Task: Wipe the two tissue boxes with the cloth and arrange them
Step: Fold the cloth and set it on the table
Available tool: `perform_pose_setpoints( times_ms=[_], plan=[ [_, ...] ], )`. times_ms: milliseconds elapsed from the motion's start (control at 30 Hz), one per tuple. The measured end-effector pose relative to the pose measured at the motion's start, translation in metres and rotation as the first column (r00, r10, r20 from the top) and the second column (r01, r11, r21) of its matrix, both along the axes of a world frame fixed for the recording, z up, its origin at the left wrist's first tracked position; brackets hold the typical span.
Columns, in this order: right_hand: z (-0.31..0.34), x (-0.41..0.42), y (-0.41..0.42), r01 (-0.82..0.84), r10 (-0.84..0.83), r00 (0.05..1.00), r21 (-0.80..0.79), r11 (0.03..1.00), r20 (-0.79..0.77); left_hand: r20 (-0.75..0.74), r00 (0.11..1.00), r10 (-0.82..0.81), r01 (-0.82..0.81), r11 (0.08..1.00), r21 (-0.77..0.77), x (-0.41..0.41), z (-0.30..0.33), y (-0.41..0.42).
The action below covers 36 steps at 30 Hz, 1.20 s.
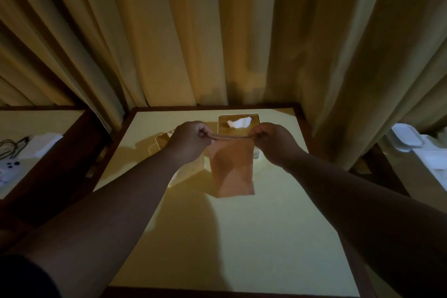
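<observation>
An orange cloth [231, 169] hangs stretched between my two hands above the pale table [242, 237]. My left hand [191, 140] pinches its upper left corner and my right hand [271, 141] pinches its upper right corner. Behind the cloth, at the table's far side, a tissue box [238, 128] stands upright with a white tissue sticking out of its top. A second pale tissue box [162, 144] lies left of it, mostly hidden by my left hand and forearm.
Heavy curtains [217, 31] hang right behind the table. A side table [36, 123] at the left carries cables and white paper. At the right, a white lidded container [406, 136] sits on another surface. The table has a dark wooden rim.
</observation>
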State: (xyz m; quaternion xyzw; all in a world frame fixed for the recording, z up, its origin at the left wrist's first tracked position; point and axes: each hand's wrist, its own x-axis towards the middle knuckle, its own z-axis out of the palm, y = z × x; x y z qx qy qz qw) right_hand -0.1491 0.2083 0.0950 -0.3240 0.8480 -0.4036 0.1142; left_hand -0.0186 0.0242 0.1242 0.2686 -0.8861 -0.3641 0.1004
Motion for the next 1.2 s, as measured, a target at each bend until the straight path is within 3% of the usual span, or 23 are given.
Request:
perform_pose_setpoints(
  times_ms=[100,233,333,433,533,600,733,800,867,967,1033,1100,1200],
  plan=[
    [-0.005,0.009,0.008,0.016,-0.014,1.0,-0.085,0.996,0.019,-0.074,0.997,0.003,-0.001,1.0,0.028,0.009,-0.007,0.007],
    [-0.024,0.025,0.033,-0.077,0.08,0.992,-0.035,0.996,0.1,-0.074,0.992,-0.1,0.11,0.984,0.143,0.033,-0.038,0.017],
    [-0.047,0.043,0.05,-0.107,0.084,0.962,0.077,0.991,0.259,0.063,0.982,-0.178,0.152,0.944,0.293,0.054,-0.079,0.023],
    [-0.075,0.06,0.062,-0.166,0.068,0.874,0.164,0.972,0.481,0.196,0.952,-0.236,0.127,0.884,0.449,0.066,-0.118,0.027],
    [-0.099,0.066,0.064,-0.193,-0.018,0.806,0.293,0.936,0.592,0.4,0.861,-0.313,0.131,0.898,0.421,0.068,-0.146,0.028],
    [-0.105,0.063,0.06,-0.165,-0.068,0.795,0.323,0.932,0.603,0.45,0.84,-0.304,0.115,0.909,0.4,0.063,-0.154,0.027],
    [-0.106,0.048,0.039,0.011,-0.134,0.799,0.208,0.978,0.586,0.325,0.943,-0.069,-0.064,0.922,0.382,0.041,-0.151,0.021],
    [-0.111,0.039,0.031,0.043,-0.146,0.883,0.231,0.972,0.446,0.26,0.961,0.096,-0.18,0.928,0.325,0.033,-0.148,0.016],
    [-0.117,0.036,0.031,0.003,-0.085,0.97,0.337,0.941,0.229,0.29,0.947,0.136,-0.174,0.978,0.112,0.032,-0.145,0.015],
    [-0.12,0.046,0.037,-0.116,0.091,0.993,0.41,0.904,0.08,0.365,0.931,0.017,0.008,0.998,-0.068,0.042,-0.151,0.027],
    [-0.124,0.058,0.041,-0.206,0.232,0.972,0.56,0.803,0.024,0.405,0.904,-0.139,0.209,0.969,-0.134,0.053,-0.161,0.037],
    [-0.133,0.068,0.045,-0.256,0.378,0.925,0.66,0.706,-0.045,0.424,0.853,-0.306,0.426,0.876,-0.226,0.061,-0.173,0.04],
    [-0.148,0.075,0.051,-0.292,0.443,0.892,0.639,0.712,-0.086,0.481,0.782,-0.397,0.586,0.732,-0.347,0.064,-0.185,0.04]
  ],
)
